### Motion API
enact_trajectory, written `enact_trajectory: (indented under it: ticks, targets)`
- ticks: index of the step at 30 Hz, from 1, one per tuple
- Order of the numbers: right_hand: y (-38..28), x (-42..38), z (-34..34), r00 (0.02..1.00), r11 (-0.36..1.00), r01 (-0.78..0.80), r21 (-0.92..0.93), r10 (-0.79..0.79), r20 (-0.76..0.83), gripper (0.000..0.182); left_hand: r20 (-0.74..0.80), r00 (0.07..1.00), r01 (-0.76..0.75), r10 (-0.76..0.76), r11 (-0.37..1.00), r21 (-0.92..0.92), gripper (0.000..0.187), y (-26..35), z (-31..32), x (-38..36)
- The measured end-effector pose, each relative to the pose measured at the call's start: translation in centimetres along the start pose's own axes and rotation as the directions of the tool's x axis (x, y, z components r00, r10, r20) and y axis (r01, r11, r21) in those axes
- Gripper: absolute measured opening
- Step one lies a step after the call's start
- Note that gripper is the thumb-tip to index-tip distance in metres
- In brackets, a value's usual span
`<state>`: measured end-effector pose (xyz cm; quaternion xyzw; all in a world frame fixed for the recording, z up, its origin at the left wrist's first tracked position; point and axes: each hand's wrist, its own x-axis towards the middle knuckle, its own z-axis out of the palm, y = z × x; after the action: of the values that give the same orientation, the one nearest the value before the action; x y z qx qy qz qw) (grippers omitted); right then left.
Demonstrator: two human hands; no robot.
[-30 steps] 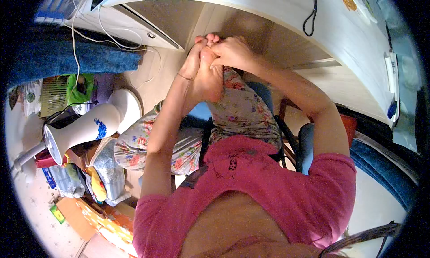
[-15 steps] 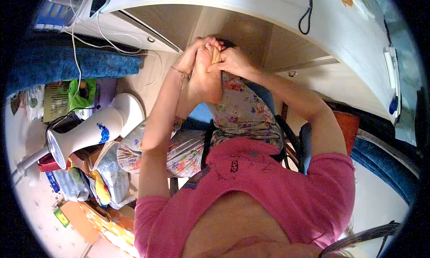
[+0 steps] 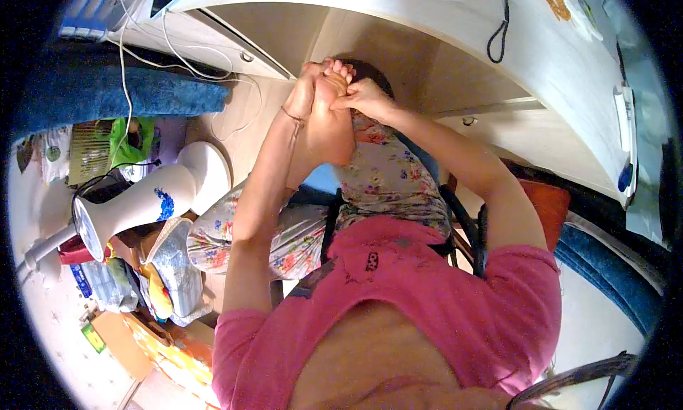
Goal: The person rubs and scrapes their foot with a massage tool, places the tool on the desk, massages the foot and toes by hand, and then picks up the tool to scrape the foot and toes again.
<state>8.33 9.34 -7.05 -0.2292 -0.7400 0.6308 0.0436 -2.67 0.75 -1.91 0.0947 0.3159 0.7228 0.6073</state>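
As your left hand (image 3: 302,93) clasps the foot (image 3: 329,132), your right hand (image 3: 368,100) works at its sole

Your left hand is curled closed around the foot's left edge, up by the toes. Your right hand is partly closed on the opposite edge, thumb against the upper sole; how far its fingers wrap is hidden. Both hands touch the foot, which lies between them, long axis running away from you, heel nearer. Your patterned trouser leg (image 3: 393,171) is just right of it; the white table (image 3: 398,3) curves beyond its toes.
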Motion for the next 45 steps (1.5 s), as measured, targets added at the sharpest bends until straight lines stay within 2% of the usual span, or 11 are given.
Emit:
enact_trajectory:
  ticks: [5, 12, 14, 18, 20, 21, 23, 29, 32, 39, 45]
  targets:
    - [-8.1, -1.8, -3.3, 0.931, 0.598, 0.344, -0.724, -0.315, 0.182, 0.044, 0.08, 0.996, -0.04, 0.034, 0.996, 0.079, 0.013, -0.6, -0.8, 0.6]
    - [-2.4, -0.1, -1.8, 0.986, 0.901, 0.125, -0.415, -0.068, 0.15, 0.039, 0.01, 0.998, -0.058, 0.057, 0.956, 0.288, 0.014, -0.8, 1.2, -0.2]
    - [0.9, 0.1, 0.2, 0.983, 0.983, 0.179, 0.042, -0.176, -0.058, 0.039, 0.13, 0.99, -0.082, 0.048, 0.959, 0.271, 0.014, -0.6, 1.1, -0.1]
    - [-3.5, -2.0, -1.7, 0.992, 0.977, -0.009, -0.213, 0.035, 0.12, 0.042, 0.186, 0.982, -0.062, 0.046, 0.995, 0.08, 0.019, -1.7, -1.0, 1.1]
    - [-4.7, -1.5, -2.5, 0.971, 0.758, 0.21, -0.617, -0.086, 0.224, 0.049, 0.244, 0.968, -0.077, 0.065, 0.996, 0.042, 0.019, -1.3, -0.4, 0.7]
    - [-6.5, -1.2, -3.3, 0.842, 0.409, 0.48, -0.776, -0.462, 0.278, 0.049, 0.108, 0.987, -0.131, 0.118, 0.984, 0.12, 0.008, -0.5, 1.7, -0.5]
    - [-8.8, -1.1, -2.7, 0.848, 0.327, 0.472, -0.819, -0.421, 0.321, 0.046, 0.048, 0.99, -0.141, 0.133, 0.957, 0.254, 0.01, -0.3, 1.8, -0.7]
    - [-1.8, -0.1, -1.3, 0.991, 0.964, 0.136, -0.228, -0.13, 0.041, 0.033, 0.123, 0.992, -0.033, -0.002, 0.959, 0.281, 0.007, -1.6, -2.0, 1.5]
    - [-1.1, -1.0, -0.5, 0.999, 1.0, -0.014, -0.024, 0.013, -0.042, 0.036, 0.111, 0.993, 0.024, -0.026, 1.0, 0.021, 0.013, -1.4, -0.2, 0.5]
    - [-9.8, -1.5, -2.6, 0.809, 0.445, 0.566, -0.694, -0.462, 0.363, 0.035, 0.115, 0.991, -0.098, 0.072, 0.966, 0.239, 0.01, -1.2, -0.6, 0.2]
    - [-1.6, -0.1, -1.4, 0.988, 0.956, 0.154, -0.25, -0.146, 0.051, 0.035, 0.184, 0.983, -0.123, -0.003, 0.736, 0.666, 0.017, -1.0, -3.3, 1.9]
